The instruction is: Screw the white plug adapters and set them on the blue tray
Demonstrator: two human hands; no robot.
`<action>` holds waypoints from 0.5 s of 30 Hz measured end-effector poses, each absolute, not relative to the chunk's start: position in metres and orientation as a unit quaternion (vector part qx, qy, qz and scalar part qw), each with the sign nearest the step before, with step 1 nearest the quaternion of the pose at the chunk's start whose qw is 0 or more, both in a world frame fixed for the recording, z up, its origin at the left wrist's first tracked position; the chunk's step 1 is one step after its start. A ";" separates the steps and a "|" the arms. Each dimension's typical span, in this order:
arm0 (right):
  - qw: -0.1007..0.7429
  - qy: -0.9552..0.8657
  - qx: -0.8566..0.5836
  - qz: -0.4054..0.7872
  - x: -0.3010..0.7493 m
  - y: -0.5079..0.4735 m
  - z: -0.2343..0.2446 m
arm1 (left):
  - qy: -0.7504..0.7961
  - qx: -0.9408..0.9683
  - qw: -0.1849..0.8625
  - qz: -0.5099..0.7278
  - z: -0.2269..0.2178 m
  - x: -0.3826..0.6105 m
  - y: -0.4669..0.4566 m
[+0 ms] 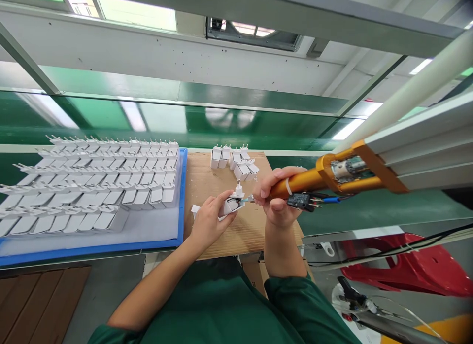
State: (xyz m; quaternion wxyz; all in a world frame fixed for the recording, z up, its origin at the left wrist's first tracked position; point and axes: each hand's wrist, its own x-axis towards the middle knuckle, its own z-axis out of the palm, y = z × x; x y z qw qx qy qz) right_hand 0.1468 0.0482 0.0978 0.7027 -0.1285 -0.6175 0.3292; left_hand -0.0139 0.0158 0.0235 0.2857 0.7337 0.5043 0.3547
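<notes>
- Head view, clock taken from the piece in work: at nine o'clock lies a shallow blue-rimmed tray [182, 196] with rows of white plastic plug adapters [133, 198], metal pins along their tops. The nearest row ends short of the others. Whether these pieces are finished or waiting, I cannot tell.
- At about eight o'clock, the left hand [210, 218] is narrowed in a pinch, thumb and fingers around the piece, above a sheet of brown corrugated cardboard [199, 179].
- At the centre is that piece, a small white plastic housing with wires showing [234, 206], and a white pin-topped plug part [239, 189] at its twelve o'clock end. With its inside exposed, it looks partway through, its closing not yet done.
- At twelve o'clock, beyond it on the cardboard, stands a small cluster of white pin-topped adapters [215, 160]. They may be a separate batch; their stage is unclear.
- At three o'clock, the right hand [277, 212] is wrapped around a gold-orange metal cylindrical tool [295, 182], its near end close to the housing. Contact is too small to tell, so this step seems underway rather than complete.
</notes>
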 end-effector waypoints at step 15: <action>0.700 -0.622 -0.145 0.319 0.139 0.042 0.103 | 0.513 0.721 0.301 0.355 0.024 -0.018 0.015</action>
